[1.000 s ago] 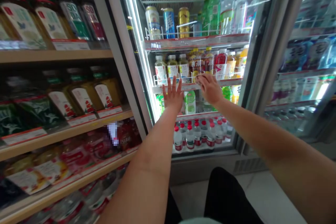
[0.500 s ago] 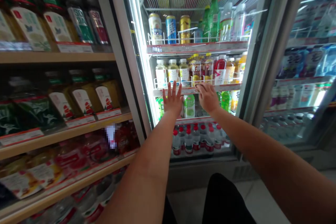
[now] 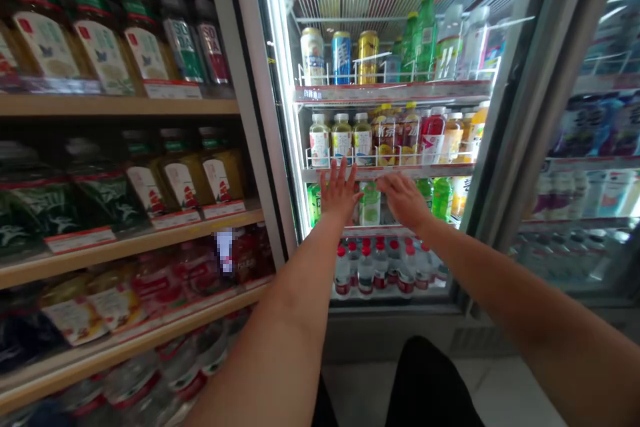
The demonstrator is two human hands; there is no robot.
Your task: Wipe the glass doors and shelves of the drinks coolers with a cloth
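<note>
Closer together than half a second earlier: the left hand [image 3: 341,192] and right hand [image 3: 403,200], with the right now dropped from the shelf lip to just below it.

Head view, item by item:

- Left arm: reaches forward and up into the lit drinks fridge; back of the hand faces the camera.
- Left hand: open, fingers spread and pointing up, tips at the lip of the white wire shelf [image 3: 387,171]; holds nothing.
- Right arm: comes in from the lower right, nearly level.
- Right hand: knuckles up, fingers loosely curled downward; no pinch shows, and any grip cannot be told.
- White-and-green bottle [image 3: 371,205]: upright on the lower shelf, between the hands, just beside both; contact cannot be told.
- Juice bottles [image 3: 342,140]: in a row on the shelf directly above the hands.
- Red-capped water bottles [image 3: 367,268]: on the shelf below.
- Drink cans [image 3: 341,57]: on the top shelf in view.
- Wooden shelves [image 3: 115,105]: to the left of the fridge, stocked with bottled drinks [image 3: 97,40].
- Black trousers [image 3: 430,380]: at the bottom edge, below the fridge.
</note>
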